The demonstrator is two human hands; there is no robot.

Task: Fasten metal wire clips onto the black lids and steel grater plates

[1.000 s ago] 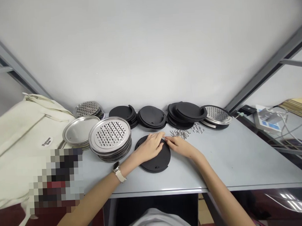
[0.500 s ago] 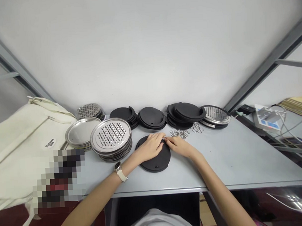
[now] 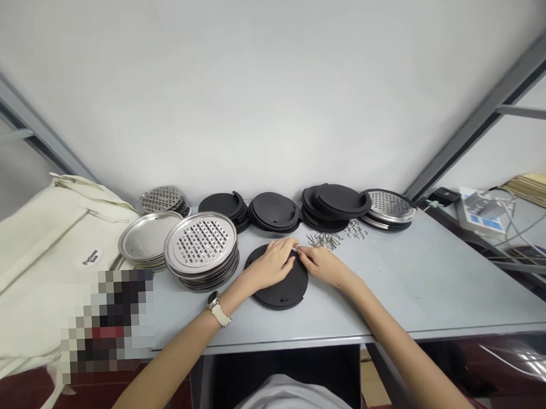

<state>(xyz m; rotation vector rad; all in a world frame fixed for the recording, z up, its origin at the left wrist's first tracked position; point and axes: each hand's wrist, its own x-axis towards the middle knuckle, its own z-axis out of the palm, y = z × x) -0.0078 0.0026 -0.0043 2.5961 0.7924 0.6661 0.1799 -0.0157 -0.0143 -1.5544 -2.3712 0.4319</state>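
A round black disc (image 3: 281, 291) lies flat on the grey table in front of me. My left hand (image 3: 275, 264) rests over its upper part, fingers bent toward the disc's upper right edge. At that same edge my right hand (image 3: 318, 264) has its fingers pinched together, its tips close to my left fingertips. Something small and light shows between the fingertips, too small to make out. Just behind my hands lie a pile of metal hooks (image 3: 325, 241) and several metal rings (image 3: 356, 230).
Perforated metal discs (image 3: 200, 244) are stacked at the left, beside plain metal discs (image 3: 150, 237). Stacks of black discs (image 3: 273, 210) line the wall. A perforated disc in a black rim (image 3: 391, 206) lies farther right. A cream bag (image 3: 53, 250) leans at the left edge.
Both hands stay at the disc's upper right edge, with only a slight shift of the fingers. The view has moved very slightly.
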